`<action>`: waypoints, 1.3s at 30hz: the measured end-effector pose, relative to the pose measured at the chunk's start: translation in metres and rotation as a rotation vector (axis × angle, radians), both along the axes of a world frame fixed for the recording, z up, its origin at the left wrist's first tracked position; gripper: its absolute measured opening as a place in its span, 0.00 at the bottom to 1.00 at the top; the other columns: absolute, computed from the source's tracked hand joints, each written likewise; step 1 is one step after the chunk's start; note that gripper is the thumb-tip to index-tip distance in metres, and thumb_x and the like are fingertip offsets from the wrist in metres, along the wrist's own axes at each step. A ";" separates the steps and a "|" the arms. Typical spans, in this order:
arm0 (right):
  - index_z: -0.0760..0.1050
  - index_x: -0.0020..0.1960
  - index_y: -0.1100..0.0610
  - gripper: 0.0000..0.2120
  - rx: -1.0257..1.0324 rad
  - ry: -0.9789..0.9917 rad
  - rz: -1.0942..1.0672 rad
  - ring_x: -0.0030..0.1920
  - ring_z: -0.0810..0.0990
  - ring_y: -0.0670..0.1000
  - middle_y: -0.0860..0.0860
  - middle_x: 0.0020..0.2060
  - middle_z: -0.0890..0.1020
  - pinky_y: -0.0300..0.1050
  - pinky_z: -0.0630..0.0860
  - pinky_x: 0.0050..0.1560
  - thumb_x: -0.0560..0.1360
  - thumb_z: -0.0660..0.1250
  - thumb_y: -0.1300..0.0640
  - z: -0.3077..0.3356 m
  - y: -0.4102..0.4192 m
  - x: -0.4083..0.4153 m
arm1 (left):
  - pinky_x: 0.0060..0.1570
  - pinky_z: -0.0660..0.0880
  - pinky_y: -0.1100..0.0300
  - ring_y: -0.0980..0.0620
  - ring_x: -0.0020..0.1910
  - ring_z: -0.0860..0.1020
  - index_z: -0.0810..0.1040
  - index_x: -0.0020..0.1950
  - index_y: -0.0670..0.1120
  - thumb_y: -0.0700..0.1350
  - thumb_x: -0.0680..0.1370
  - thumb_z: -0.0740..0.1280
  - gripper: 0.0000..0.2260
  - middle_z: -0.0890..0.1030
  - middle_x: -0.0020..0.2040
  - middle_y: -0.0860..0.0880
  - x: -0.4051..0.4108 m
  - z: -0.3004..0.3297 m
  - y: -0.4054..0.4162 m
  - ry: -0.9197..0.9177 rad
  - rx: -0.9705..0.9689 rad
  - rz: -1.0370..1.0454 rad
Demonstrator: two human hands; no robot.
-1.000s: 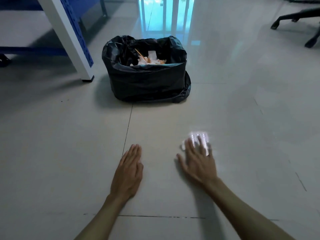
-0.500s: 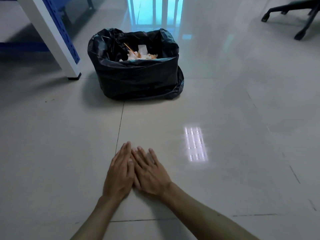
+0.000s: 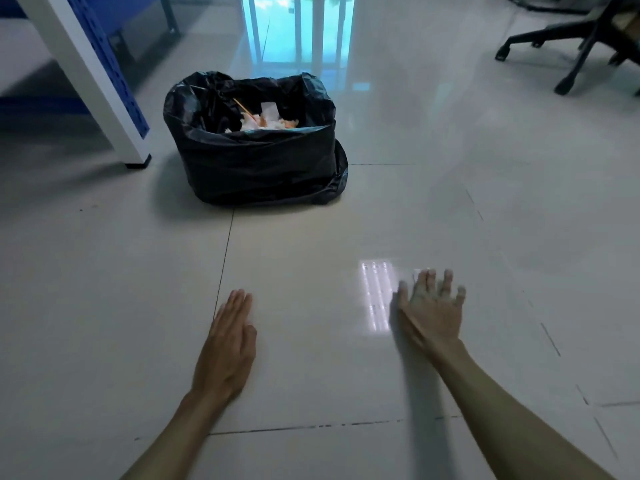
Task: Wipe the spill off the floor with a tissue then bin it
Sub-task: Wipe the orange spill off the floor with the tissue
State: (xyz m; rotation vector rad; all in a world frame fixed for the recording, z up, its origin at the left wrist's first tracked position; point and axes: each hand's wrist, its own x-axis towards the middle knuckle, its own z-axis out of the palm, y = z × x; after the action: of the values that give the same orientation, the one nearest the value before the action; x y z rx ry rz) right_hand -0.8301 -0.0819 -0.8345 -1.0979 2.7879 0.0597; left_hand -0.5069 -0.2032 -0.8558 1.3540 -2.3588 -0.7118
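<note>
A glossy pale tiled floor (image 3: 450,188) is filling almost the whole frame, its dark grout lines crossing at the lower middle and running up toward the bin. A blue-green reflection of a window or door is shining on the tiles at the top centre, and a small bright patch of reflected light is sitting in the lower right of centre. In the upper left, a white and blue frame leg (image 3: 100,81) is slanting down to a dark foot on the floor. In the upper right corner, the black wheeled base of an office chair (image 3: 568,46) is standing on the tiles.

Above centre, a bin lined with a black bag (image 3: 259,161) is standing on the floor, its mouth open and holding crumpled white and orange-tinted waste with a thin stick poking out.

At the bottom, two bare forearms are reaching in. The left hand (image 3: 227,344) is lying flat on the tiles, fingers straight and closed together, holding nothing. The right hand (image 3: 433,306), well apart from it and just right of the light patch, is pressing down with fingers spread; it is blurred. The tissue (image 3: 420,292) is showing only as a pale smear under and between those fingers. No spill is distinguishable on the shiny tiles.
</note>
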 end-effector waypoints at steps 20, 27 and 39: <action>0.53 0.80 0.54 0.39 0.018 0.034 0.109 0.79 0.42 0.57 0.52 0.80 0.54 0.60 0.40 0.76 0.76 0.35 0.33 0.001 0.087 -0.031 | 0.76 0.46 0.60 0.61 0.77 0.51 0.59 0.77 0.50 0.56 0.78 0.43 0.29 0.56 0.78 0.54 0.007 0.004 0.017 0.016 0.001 -0.022; 0.58 0.78 0.60 0.43 -0.146 -0.096 0.336 0.78 0.52 0.61 0.58 0.78 0.59 0.58 0.42 0.75 0.77 0.35 0.31 -0.011 0.030 0.080 | 0.74 0.38 0.64 0.59 0.78 0.44 0.50 0.78 0.46 0.56 0.77 0.39 0.30 0.48 0.79 0.52 0.003 0.001 0.024 -0.124 -0.055 -0.073; 0.63 0.77 0.50 0.37 -0.071 0.010 0.462 0.78 0.53 0.58 0.47 0.77 0.62 0.58 0.45 0.74 0.78 0.38 0.31 -0.003 0.101 0.049 | 0.76 0.41 0.60 0.58 0.78 0.44 0.48 0.78 0.45 0.55 0.79 0.40 0.29 0.48 0.79 0.51 0.007 -0.006 0.021 -0.169 -0.106 -0.109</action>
State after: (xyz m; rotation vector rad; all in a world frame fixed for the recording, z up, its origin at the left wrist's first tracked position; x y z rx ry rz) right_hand -0.7815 0.0190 -0.8377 -1.7381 2.4997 0.0157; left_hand -0.5003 -0.1824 -0.8617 1.2949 -2.5790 -0.5101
